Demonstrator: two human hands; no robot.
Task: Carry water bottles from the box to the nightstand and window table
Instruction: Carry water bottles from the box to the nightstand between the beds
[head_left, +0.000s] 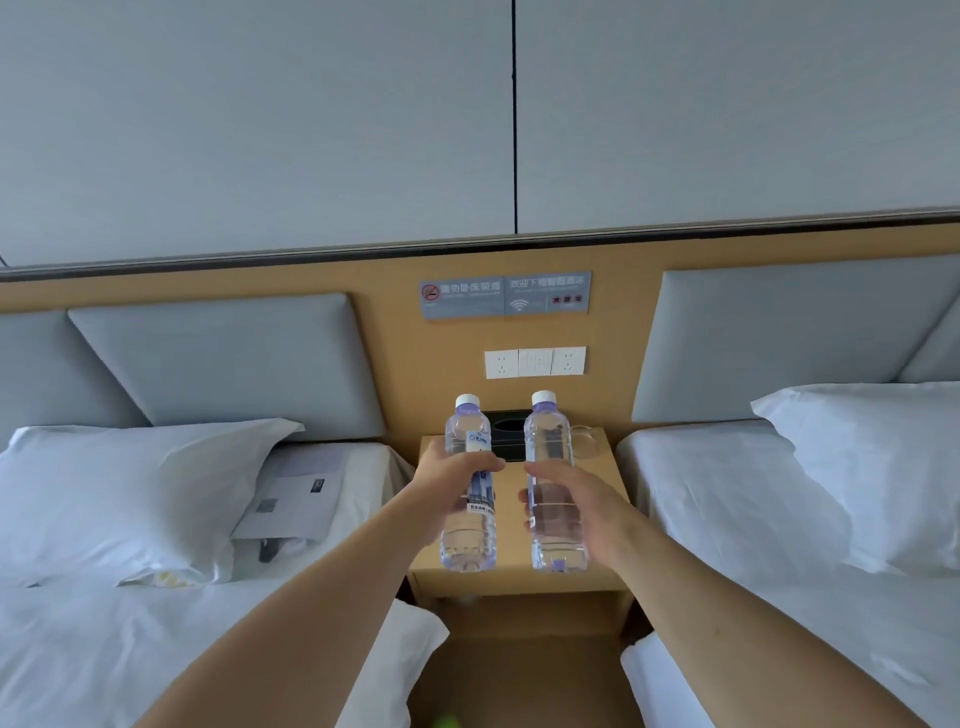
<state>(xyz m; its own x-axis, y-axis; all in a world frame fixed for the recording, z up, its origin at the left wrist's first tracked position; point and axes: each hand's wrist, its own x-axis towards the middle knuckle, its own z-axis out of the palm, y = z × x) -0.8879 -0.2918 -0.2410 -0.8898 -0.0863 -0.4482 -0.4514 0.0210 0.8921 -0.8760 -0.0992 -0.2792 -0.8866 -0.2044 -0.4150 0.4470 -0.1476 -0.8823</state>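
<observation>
Two clear water bottles with white caps are upright over the wooden nightstand between two beds. My left hand grips the left bottle around its middle, over the blue label. My right hand grips the right bottle around its middle from the right side. Both bottle bases are down near the nightstand's front edge; I cannot tell whether they touch the top. The box is not in view.
A black tray and a clear glass stand at the back of the nightstand. White beds with pillows flank it. Papers lie on the left bed. Wall sockets and a sign sit above.
</observation>
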